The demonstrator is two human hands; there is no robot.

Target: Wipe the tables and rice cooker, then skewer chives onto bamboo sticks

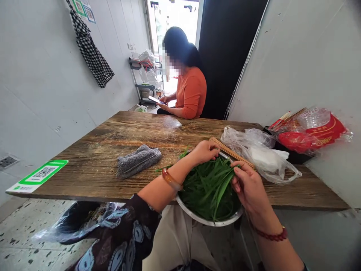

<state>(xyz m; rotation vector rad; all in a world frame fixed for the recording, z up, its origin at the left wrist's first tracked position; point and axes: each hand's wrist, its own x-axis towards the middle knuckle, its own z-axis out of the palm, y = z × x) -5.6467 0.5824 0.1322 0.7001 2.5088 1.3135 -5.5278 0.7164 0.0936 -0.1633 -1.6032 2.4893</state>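
A metal bowl [208,220] heaped with long flat green leaves, which look like garlic chives [211,184], sits at the table's near edge above my lap. My right hand [249,182] is closed at the bowl's right side, thumb and fingers pinching a few of the chives. Over the far side of the bowl, my left hand [207,151] has its fingers pinched together; what they hold, if anything, is too small to make out. A bundle of thin wooden skewers [234,153] lies just behind the bowl, close to both hands.
A folded grey cloth [138,161] lies on the wooden table [96,169]. Plastic bags [262,150] and red packaging [313,133] stand at the right. Across the table sits a person [191,90] with a phone. A lined bin [81,218] is below left.
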